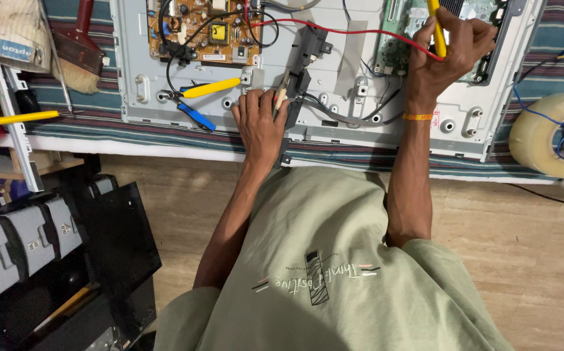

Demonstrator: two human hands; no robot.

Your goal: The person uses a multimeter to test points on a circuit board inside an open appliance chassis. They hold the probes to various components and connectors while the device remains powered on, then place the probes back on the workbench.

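Observation:
A grey metal rear panel of a flat screen (334,78) lies on a striped cloth, with a brown circuit board (197,29) and a green circuit board (402,36) mounted on it. My right hand (448,49) grips a yellow probe (435,26) with a red wire (347,31), its tip down on the green board. My left hand (260,123) rests flat on the panel's near edge, and a thin tan probe (281,96) sticks out between its fingers toward a black connector block (311,45).
Pliers with one yellow and one blue handle (197,97) lie on the panel left of my left hand. A big roll of clear tape (549,133) sits at the right, a brush (77,55) and a yellow-handled tool (18,118) at the left. Black and grey boxes (41,247) stand on the floor.

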